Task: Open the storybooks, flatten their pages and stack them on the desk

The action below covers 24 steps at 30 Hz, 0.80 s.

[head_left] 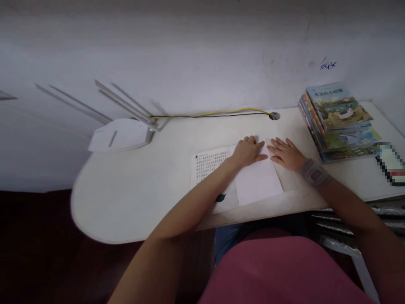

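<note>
An open booklet [210, 162] with printed characters lies on the white desk, and a blank white sheet [257, 183] covers its right side. My left hand [248, 151] rests on the top part of the sheet, thumb and forefinger apart and the other fingers curled near its top edge. Flat beside it, my right hand [286, 154] has its fingers spread, with the fingertips at the sheet's top right corner. A grey band is on my right wrist. Neither hand has anything visibly gripped in it.
At the back right of the desk [126, 207] stands a stack of picture books [341, 109], with a blurred object [390, 162] beside it. A white router [122, 135] with antennas sits at the left. Yellow and black cables [205, 114] run along the wall to a round hole.
</note>
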Each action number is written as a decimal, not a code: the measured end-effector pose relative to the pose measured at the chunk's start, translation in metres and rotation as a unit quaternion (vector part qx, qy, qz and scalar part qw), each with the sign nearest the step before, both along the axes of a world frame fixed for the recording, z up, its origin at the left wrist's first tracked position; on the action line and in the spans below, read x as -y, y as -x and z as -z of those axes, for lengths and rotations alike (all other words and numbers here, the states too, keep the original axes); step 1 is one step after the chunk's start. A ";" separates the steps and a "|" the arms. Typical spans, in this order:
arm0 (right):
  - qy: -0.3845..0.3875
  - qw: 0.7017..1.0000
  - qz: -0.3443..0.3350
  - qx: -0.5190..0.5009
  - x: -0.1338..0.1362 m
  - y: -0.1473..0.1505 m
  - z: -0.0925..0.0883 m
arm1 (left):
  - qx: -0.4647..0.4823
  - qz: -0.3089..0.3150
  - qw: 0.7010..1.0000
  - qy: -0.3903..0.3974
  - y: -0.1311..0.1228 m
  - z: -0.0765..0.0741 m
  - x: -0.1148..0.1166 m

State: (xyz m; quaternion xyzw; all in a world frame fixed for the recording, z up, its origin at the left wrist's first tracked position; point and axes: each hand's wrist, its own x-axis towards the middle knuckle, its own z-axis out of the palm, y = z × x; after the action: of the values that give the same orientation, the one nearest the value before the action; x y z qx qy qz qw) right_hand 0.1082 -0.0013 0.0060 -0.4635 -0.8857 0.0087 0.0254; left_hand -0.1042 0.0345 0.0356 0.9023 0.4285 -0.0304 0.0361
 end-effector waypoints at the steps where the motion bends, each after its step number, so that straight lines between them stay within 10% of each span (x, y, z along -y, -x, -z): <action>1: -0.004 1.000 0.001 -0.002 0.000 0.000 0.000 | 0.009 0.000 1.000 -0.002 0.000 0.001 0.000; 24: -0.019 0.996 0.086 0.018 0.006 0.004 0.001 | 0.032 0.018 0.998 0.060 0.003 -0.004 -0.006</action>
State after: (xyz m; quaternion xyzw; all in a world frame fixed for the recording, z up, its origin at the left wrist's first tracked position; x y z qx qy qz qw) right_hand 0.1046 -0.0068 0.0050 -0.5378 -0.8427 -0.0191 0.0191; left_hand -0.1076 0.0409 0.0397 0.9066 0.4082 -0.0275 0.1030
